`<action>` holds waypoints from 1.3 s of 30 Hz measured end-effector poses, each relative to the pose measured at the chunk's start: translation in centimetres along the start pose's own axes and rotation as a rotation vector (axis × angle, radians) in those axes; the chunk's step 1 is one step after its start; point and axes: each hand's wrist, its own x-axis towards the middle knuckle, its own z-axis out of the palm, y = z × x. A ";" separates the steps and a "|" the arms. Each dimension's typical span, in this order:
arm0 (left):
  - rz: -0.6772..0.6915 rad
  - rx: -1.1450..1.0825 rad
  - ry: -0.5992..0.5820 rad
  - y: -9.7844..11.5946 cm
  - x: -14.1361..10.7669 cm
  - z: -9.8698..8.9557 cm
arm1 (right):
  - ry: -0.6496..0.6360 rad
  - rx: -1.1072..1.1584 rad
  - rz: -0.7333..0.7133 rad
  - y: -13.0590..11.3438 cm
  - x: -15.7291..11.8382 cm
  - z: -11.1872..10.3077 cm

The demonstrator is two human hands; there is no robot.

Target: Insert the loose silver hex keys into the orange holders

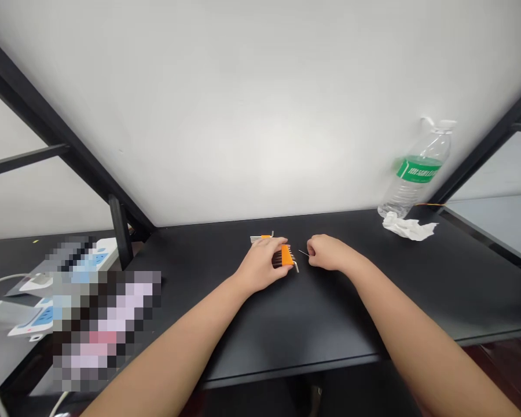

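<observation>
My left hand (263, 265) is closed around an orange hex key holder (287, 255), low over the black shelf. Several hex keys stick out of the holder, and one bent silver end (296, 267) points toward me. Just beyond my left hand are more silver hex keys (255, 238) with a bit of orange; my fingers partly cover them, and I cannot tell whether they belong to a second set. To the right, my right hand (325, 252) pinches a thin hex key (303, 252). Its tip points left toward the holder, with a small gap between them.
A clear plastic bottle (419, 169) with a green label stands at the back right against the white wall. Crumpled white tissue (410, 227) lies before it. Black frame bars (87, 168) slope along the left, where power strips (43, 317) and cables lie beside a blurred-out item.
</observation>
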 end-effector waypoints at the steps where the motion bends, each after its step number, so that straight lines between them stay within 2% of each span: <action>1: -0.009 -0.011 -0.001 0.0 0.0 0.0 | 0.015 -0.026 0.008 -0.3 -0.1 0.0; 4: -0.014 -0.013 -0.002 0.0 0.1 -0.1 | 0.080 -0.006 -0.061 -1.0 -0.4 -0.6; 9: 0.010 0.015 0.005 0.1 0.2 -0.2 | 0.158 0.239 -0.272 -1.3 -0.8 -1.6; 13: 0.016 0.016 0.021 0.1 0.1 -0.2 | 0.218 0.258 -0.354 -1.5 -0.9 -1.7; 32: 0.050 0.013 0.012 0.0 0.1 -0.1 | 0.262 0.185 -0.427 -2.0 -2.2 -2.7; 35: 0.052 -0.008 -0.015 0.3 0.0 -0.2 | 0.180 0.406 -0.423 -2.0 -2.0 -2.5; 39: 0.050 -0.058 -0.011 0.8 0.1 -0.4 | -0.041 0.996 -0.287 -1.4 -0.5 -1.0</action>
